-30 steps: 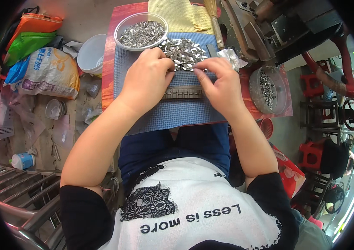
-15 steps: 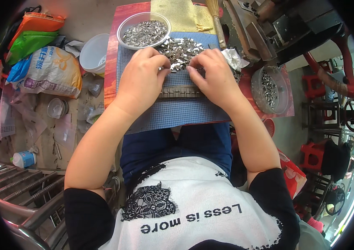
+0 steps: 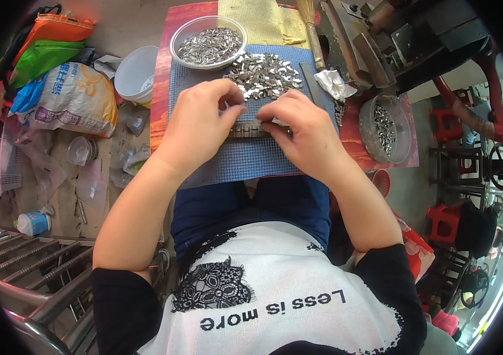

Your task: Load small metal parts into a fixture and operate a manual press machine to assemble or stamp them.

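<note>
Grip unclear on both sides: left hand [image 3: 204, 121] has thumb and index curled toward each other, right hand [image 3: 306, 130] has bent fingers and thumb close in, and whether either pinches a small piece cannot be told. Right fingertips are at the slotted bar [image 3: 244, 129], over its right part; contact too small to confirm. Left hand is beside the bar's left end, its fingertips above the bar. Bar lies crosswise on the blue mat [image 3: 228, 168], between the two hands, on the person's side of the pile [image 3: 266, 74]. Pile is loose small metal pieces, mixed bright and dark, spread on the mat just beyond both hands.

White bowl [image 3: 201, 66] of slim shiny pieces sits at the mat's far left, beside the pile. Dark flat strip [image 3: 312, 86] lies right of the pile, crumpled tissue [image 3: 335, 85] next to it. Clear tub [image 3: 370, 141], partly filled with metal pieces, is on the red tabletop [image 3: 161, 97] at right. Brush [image 3: 315, 47] lies beyond the strip, near the gold sheet [image 3: 248, 21].
</note>
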Demonstrator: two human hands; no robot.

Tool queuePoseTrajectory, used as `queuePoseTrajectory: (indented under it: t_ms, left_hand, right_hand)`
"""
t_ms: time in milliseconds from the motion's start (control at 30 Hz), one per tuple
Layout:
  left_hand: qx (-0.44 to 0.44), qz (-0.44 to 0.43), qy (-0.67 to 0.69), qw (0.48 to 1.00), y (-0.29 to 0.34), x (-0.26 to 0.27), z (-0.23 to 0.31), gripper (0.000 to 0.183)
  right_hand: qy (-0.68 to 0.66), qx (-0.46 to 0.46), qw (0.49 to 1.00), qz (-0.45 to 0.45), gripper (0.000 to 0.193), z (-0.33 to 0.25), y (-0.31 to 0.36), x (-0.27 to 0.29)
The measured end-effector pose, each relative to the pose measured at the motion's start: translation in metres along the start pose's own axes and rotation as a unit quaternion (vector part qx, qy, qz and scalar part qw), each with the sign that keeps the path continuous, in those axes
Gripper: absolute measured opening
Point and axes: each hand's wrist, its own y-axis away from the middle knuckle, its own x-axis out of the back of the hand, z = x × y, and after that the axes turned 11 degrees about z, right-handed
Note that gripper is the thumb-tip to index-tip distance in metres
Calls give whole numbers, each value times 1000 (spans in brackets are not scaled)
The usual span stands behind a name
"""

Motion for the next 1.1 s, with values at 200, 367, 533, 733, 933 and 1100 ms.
queuePoseTrajectory:
  t_ms: [200, 367, 533, 733, 933, 1100]
  left_hand:
    - [17, -67, 28, 997, 13, 0, 3, 12]
    - [-86, -58, -14, 995, 11, -8, -2, 12]
    - [-48, -135, -35, 989, 1, -1, 9, 14]
    - [52, -148, -28, 987, 5, 5, 9, 27]
    - [-44, -34, -67, 996, 28, 14, 0, 20]
    - [-81, 17, -76, 994, 13, 24, 3, 31]
  right_hand:
    - [38, 24, 999, -11, 13, 0, 1, -1]
    - [71, -4, 997, 27, 9, 6, -1, 5]
    - [83, -39, 994, 51, 8, 13, -1, 10]
    - [80, -89, 991, 64, 11, 18, -8, 11]
    - [44, -102, 991, 80, 13, 23, -2, 9]
    - [11, -90, 989, 117, 12, 31, 1, 1]
